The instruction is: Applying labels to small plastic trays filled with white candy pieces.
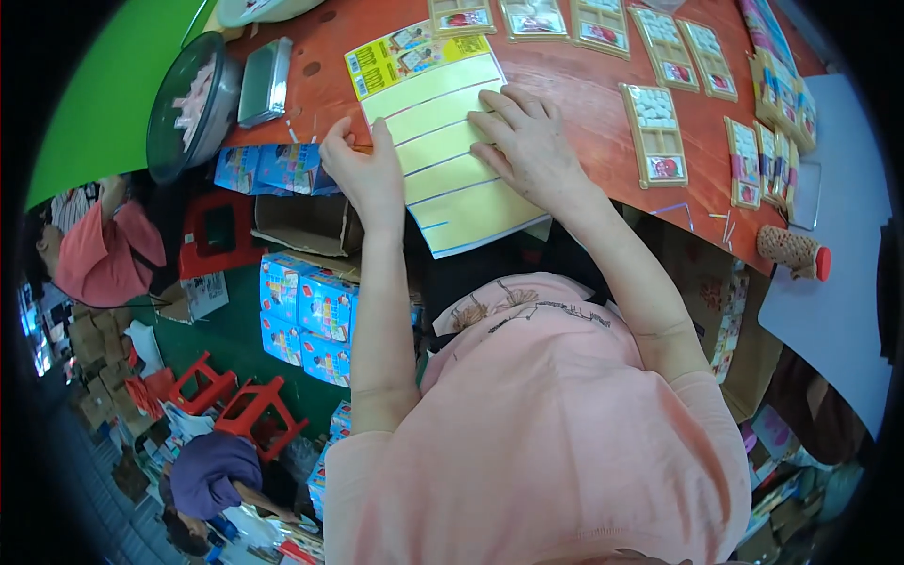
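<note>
"Location?"
"The yellow sheet (443,169) lies at the view's 12 o'clock."
"State?"
"Left hand (365,176) is wide at its 9 o'clock edge; right hand (530,151) rests, fingers apart, toward 3."

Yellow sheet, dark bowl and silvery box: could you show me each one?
Yellow sheet (433,153), head view: near its middle.
Dark bowl (169,153), head view: its wall, lower left.
Silvery box (265,83), head view: the middle of its top.

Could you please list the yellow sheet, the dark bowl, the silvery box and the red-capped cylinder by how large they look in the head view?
From largest to smallest:
1. Yellow sheet, partly covered by the hands
2. Dark bowl
3. Silvery box
4. Red-capped cylinder
</note>
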